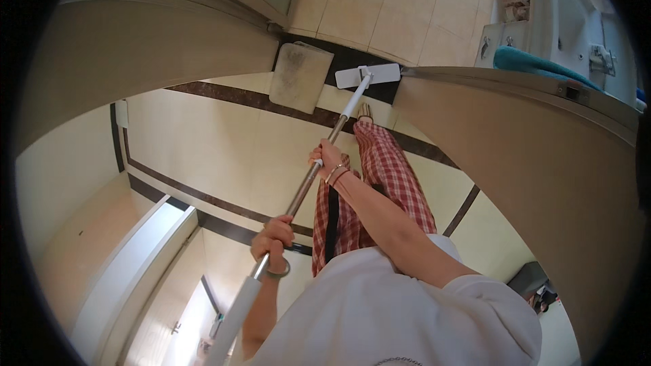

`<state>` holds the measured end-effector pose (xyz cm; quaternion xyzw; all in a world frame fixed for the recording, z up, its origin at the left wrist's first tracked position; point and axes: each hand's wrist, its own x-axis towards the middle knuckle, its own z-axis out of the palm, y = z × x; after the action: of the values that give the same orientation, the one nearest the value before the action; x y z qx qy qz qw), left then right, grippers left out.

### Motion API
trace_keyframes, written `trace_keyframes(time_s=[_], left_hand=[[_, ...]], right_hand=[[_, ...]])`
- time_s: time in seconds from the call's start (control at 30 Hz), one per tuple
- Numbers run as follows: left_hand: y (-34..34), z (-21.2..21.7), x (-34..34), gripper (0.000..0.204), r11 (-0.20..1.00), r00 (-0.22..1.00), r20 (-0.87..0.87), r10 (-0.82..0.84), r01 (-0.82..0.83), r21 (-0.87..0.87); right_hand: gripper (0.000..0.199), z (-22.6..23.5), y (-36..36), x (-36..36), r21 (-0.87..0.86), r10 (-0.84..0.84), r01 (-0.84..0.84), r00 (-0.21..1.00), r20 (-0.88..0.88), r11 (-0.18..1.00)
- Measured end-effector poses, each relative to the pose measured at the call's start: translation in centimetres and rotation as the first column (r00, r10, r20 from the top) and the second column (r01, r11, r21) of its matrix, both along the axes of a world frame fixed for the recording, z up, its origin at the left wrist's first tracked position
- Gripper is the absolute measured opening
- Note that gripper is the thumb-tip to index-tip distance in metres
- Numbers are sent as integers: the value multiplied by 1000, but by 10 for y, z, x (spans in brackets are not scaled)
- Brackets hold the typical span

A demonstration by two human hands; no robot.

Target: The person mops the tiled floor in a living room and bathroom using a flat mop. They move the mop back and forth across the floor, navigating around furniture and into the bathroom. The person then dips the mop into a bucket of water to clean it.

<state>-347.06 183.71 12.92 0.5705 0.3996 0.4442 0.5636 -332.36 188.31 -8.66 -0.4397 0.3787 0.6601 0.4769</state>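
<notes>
Both my hands are wrapped round the metal pole of a flat mop (306, 188). Lower down the picture, my left hand (272, 237) grips the pole just above its white handle sleeve. My right hand (328, 156) holds it further along, nearer the mop head. The white rectangular mop head (385, 72) lies flat on a dark threshold strip (349, 55) in the doorway, close to the right door jamb. Just short of it, my striped shoe (365, 112) stands on the pale floor.
A worn, pale mat (295, 83) lies left of the mop head, partly over the threshold. Brown door frames rise on both sides. Past the doorway are beige tiles (386, 0), a white washbasin (576, 27) and a turquoise towel (542, 62) at the right.
</notes>
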Motion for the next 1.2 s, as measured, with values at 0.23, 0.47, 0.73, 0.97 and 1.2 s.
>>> trace_keyframes(time_s=[0.23, 0.47, 0.73, 0.97, 1.2], left_hand=[[15, -12, -9, 28, 1000, 999, -36, -17, 17, 1], [11, -29, -50, 29, 991, 982, -139, -131, 125, -54], [20, -40, -54, 29, 981, 981, -13, -196, 196, -6], [67, -68, -42, 24, 938, 943, 37, -330, 323, 125], [107, -81, -9, 19, 889, 900, 3, -436, 430, 158]], right_hand=[[23, -4, 10, -6, 53, -49, 48, 999, 24, 997], [24, -24, 7, -31, -28, -78, 78, 997, 18, 997], [25, -27, 11, -33, 39, -117, 116, 992, 44, 993], [25, -46, 58, -10, 132, -240, 234, 970, 32, 963], [28, -70, 96, 44, 149, -208, 186, 967, 150, 971]])
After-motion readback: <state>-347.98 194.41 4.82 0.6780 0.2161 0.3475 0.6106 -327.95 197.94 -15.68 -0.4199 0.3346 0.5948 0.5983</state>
